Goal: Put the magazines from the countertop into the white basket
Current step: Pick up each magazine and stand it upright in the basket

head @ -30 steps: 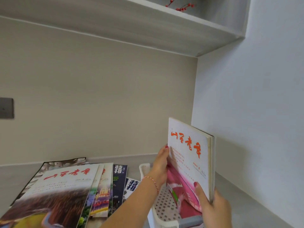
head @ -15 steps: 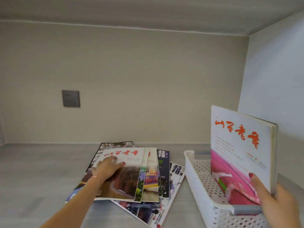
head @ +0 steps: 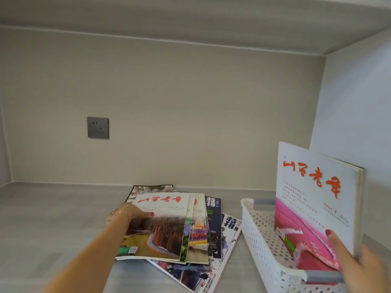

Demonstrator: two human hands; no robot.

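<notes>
A fanned stack of several magazines (head: 169,225) lies on the grey countertop (head: 53,218). My left hand (head: 129,214) grips the left edge of the top magazine, thumb on its cover, fingers tucked under. On the right stands the white perforated basket (head: 260,246). A white and pink magazine with red lettering (head: 315,204) stands upright inside it, against its right side. My right hand (head: 357,263) holds that magazine by its near lower corner, thumb on the pink cover.
A grey wall socket (head: 98,127) sits on the back wall. A shelf underside (head: 190,17) runs overhead. The white side wall (head: 359,113) stands close behind the basket. Bare countertop stretches to the left of the stack.
My left hand left the upright magazine, went to the stack and has slid from the top cover to its left edge. My right hand keeps the upright magazine in the basket.
</notes>
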